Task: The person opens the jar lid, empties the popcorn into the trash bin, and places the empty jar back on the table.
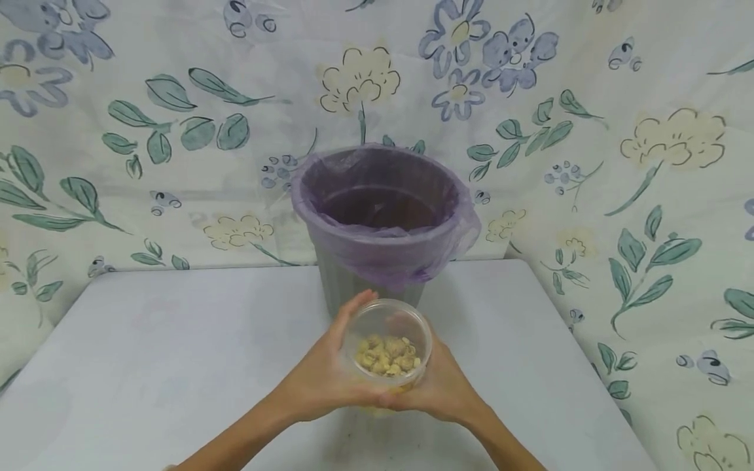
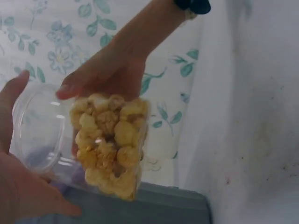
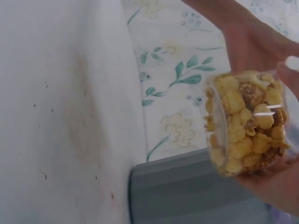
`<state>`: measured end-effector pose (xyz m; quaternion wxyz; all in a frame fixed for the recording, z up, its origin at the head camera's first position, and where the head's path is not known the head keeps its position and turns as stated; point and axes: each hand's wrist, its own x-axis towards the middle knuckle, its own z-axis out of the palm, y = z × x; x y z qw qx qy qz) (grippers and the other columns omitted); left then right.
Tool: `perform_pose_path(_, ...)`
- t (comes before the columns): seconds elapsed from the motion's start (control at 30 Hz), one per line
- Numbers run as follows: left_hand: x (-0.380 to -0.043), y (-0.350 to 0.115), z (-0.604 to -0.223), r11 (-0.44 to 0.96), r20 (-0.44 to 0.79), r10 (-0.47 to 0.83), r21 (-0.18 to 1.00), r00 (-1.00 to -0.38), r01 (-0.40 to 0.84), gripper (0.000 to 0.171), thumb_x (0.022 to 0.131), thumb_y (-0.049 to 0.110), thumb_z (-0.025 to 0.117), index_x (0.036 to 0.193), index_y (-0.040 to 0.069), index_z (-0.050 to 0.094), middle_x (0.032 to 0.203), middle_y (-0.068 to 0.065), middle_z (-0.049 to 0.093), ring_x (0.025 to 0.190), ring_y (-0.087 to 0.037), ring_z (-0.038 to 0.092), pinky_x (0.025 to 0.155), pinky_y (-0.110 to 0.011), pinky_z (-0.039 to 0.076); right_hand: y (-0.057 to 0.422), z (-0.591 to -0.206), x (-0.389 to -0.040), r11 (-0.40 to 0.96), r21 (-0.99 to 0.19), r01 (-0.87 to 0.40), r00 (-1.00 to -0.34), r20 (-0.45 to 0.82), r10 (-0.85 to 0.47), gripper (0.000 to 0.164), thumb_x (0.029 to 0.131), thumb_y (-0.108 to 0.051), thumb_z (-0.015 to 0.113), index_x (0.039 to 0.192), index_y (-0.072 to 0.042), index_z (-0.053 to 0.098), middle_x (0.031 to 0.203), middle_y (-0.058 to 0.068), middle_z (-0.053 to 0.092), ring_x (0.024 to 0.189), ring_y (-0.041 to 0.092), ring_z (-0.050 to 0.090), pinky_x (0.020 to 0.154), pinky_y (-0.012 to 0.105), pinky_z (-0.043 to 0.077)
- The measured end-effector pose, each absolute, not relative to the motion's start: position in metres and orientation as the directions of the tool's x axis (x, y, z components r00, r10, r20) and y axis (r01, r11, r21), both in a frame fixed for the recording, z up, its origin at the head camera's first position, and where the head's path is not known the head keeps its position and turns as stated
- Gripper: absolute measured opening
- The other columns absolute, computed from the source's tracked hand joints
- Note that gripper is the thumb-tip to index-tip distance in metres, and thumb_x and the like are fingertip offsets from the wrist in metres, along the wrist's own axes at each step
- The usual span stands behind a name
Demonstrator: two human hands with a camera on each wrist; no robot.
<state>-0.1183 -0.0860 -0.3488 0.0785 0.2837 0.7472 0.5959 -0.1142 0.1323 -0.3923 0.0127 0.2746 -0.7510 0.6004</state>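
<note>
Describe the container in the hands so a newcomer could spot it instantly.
On the white table stands a gray bin with a purple liner. Just in front, the left hand and right hand hold a clear round container. Unlike the opaque bin, it is see-through, showing yellowish popcorn-like pieces inside.

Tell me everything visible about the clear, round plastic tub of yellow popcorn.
The clear, round plastic tub has shiny walls, a flat base and a circular rim; no lid shows. Lumpy, yellow popcorn with some browner pieces fills its lower part, leaving the upper part bare. It is held roughly upright, mouth up, above the white table, on the near side of the grey, purple-lined bin. The person's left hand and right hand grip it from opposite sides.
</note>
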Motion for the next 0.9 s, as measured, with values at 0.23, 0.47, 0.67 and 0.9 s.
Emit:
perform_pose_path(0.23,-0.161,-0.115,-0.347,-0.076,0.174,0.853,0.974,-0.492,0.214,0.110,0.081,0.043,0.083,0.161,0.018,0.012,0.165,-0.002,0.018,0.151,-0.027,0.009,0.110,-0.071,0.004,0.137,-0.391,-0.115,0.002,-0.921,-0.389,-0.776,0.326,-0.540,0.107,0.063,-0.017,0.092,0.152,-0.022,0.033,0.143,0.007,0.049,0.127,0.032,0.048,0.106,0.045,0.041)
perform_pose_path(0.47,-0.181,-0.109,-0.349,-0.144,0.182,0.948,0.977,-0.261,0.159,0.112,0.080,0.048,0.081,0.159,0.007,0.014,0.161,-0.010,0.024,0.146,-0.031,0.023,0.113,-0.056,0.023,0.133,-0.389,-0.117,-0.097,-0.925,-0.368,-0.681,0.339,-0.649,0.109,0.063,-0.006,0.090,0.153,-0.015,0.031,0.144,0.014,0.048,0.129,0.036,0.047,0.108,0.047,0.039)
perform_pose_path(0.67,-0.175,-0.105,-0.351,-0.150,0.186,0.922,0.980,-0.340,0.130,0.103,0.079,0.037,0.085,0.157,0.008,0.024,0.151,-0.014,0.040,0.137,-0.036,0.036,0.110,-0.051,0.033,0.135,-0.390,-0.118,-0.036,-0.915,-0.402,-0.699,0.332,-0.633,0.107,0.063,-0.007,0.091,0.152,-0.014,0.032,0.142,0.013,0.049,0.127,0.033,0.049,0.107,0.044,0.040)
perform_pose_path(0.9,-0.154,-0.099,-0.355,-0.095,0.210,0.770,0.972,-0.602,0.217,0.100,0.075,0.021,0.088,0.155,0.013,0.028,0.148,-0.007,0.045,0.135,-0.030,0.040,0.109,-0.057,0.028,0.137,-0.390,-0.119,0.048,-0.903,-0.428,-0.776,0.339,-0.532,0.106,0.063,-0.013,0.092,0.151,-0.018,0.035,0.140,0.008,0.052,0.125,0.031,0.051,0.105,0.044,0.042)
